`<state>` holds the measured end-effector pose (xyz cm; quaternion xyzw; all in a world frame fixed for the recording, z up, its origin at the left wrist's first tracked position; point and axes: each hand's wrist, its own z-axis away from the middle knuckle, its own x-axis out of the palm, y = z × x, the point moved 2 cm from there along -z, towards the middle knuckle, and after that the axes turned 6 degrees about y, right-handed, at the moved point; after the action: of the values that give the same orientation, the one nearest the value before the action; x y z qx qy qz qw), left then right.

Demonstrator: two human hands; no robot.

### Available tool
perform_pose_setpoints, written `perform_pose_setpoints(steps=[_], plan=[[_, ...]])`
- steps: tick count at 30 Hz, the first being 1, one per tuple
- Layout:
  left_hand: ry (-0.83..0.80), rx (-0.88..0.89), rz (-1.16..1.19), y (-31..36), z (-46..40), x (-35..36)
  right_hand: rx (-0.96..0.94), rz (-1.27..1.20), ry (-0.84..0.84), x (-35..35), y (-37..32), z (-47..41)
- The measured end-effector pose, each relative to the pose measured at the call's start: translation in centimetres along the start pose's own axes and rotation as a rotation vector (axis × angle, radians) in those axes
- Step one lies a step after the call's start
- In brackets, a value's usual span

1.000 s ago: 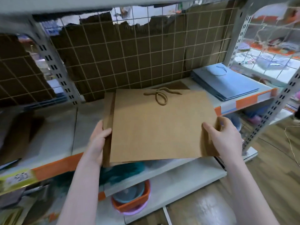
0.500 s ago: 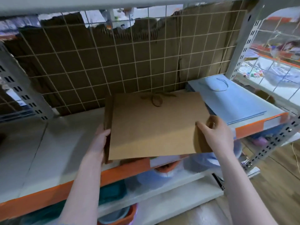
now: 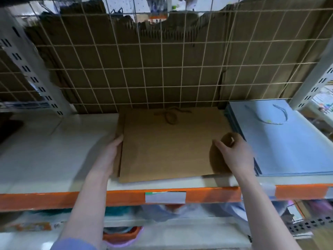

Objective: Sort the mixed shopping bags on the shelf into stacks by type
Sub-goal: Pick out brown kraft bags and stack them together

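While both hands are touching it, one brown paper bag [image 3: 173, 143] is lying flat on the shelf [image 3: 54, 150], in the middle of the frame. The left hand [image 3: 112, 150] is holding the bag's left edge, fingers tucked under it. The right hand [image 3: 234, 152] is resting on the bag's right side with curled fingers pinching the edge. Just beside it, at the right, a stack of blue bags [image 3: 281, 141] is lying flat. One white label [image 3: 165, 197] is sticking to the orange shelf edge; its writing is too blurry to read.
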<state>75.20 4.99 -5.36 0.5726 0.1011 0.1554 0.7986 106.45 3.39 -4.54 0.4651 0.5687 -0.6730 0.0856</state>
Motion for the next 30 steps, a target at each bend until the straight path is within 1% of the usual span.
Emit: perform_pose_setpoints(steps=[2,7,10,13,15,19,24,26,30], plan=[[0.021,0.040,-0.100,0.1,-0.6,0.2,-0.004,-0.001,-0.004,0.3,0.0,-0.2],[0.121,0.237,-0.432,1.0,-0.8,1.5,0.004,0.010,-0.010,0.7,-0.2,-0.8],[0.125,0.316,-0.609,0.5,-1.2,1.8,0.015,0.053,-0.049,1.4,-0.3,-0.8],[0.152,0.345,-0.843,-0.1,-1.8,1.5,0.013,0.117,-0.054,1.9,-0.3,-0.6],[0.174,0.322,-0.935,-0.3,-2.2,1.4,0.004,0.192,-0.037,1.9,-0.5,-0.4],[0.183,0.311,-0.962,0.2,-2.2,1.3,-0.002,0.253,-0.036,2.3,-0.6,-0.1],[0.158,0.243,-0.808,1.1,-1.9,2.0,-0.023,0.260,-0.021,2.9,-1.3,0.1],[0.164,0.238,-0.843,1.2,-2.0,2.2,-0.041,0.271,-0.012,3.3,-1.7,0.4],[0.185,0.249,-1.005,0.8,-1.9,2.3,-0.102,0.371,0.017,3.8,-2.4,0.9]])
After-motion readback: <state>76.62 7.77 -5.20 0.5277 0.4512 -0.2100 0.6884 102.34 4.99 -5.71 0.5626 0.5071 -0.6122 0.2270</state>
